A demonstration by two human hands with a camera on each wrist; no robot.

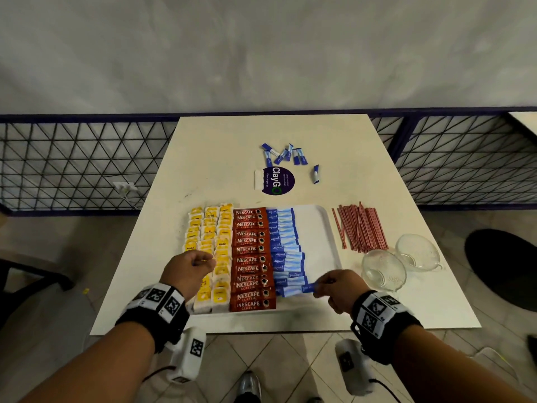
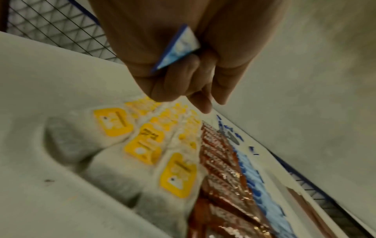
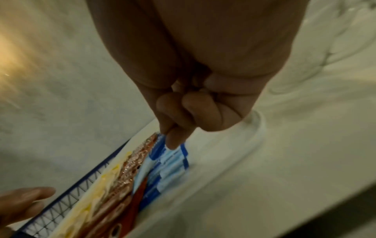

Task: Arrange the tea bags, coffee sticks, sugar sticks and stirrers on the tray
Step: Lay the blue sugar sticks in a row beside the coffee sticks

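A white tray [image 1: 315, 237] holds columns of yellow tea bags [image 1: 209, 228], red coffee sticks [image 1: 251, 251] and blue sugar sticks [image 1: 283, 245]; its right strip is bare. My right hand [image 1: 318, 287] pinches one blue sugar stick [image 1: 308, 287] at the near end of the blue column. In the right wrist view its fingertips [image 3: 173, 141] are low over the sugar sticks [image 3: 168, 162]. My left hand [image 1: 203, 261] hovers curled over the tea bags. In the left wrist view it grips a blue sugar stick [image 2: 179, 48] in its fist. Red stirrers [image 1: 359, 228] lie piled on the table right of the tray.
Several loose blue sugar sticks [image 1: 282, 155] lie at the table's far end, one more [image 1: 316, 174] apart. A white sachet [image 1: 258, 178] sits beside a round purple sticker [image 1: 278, 180]. Two glass cups [image 1: 383, 270] [image 1: 418, 253] stand near my right hand. A mesh railing [image 1: 72, 164] runs behind.
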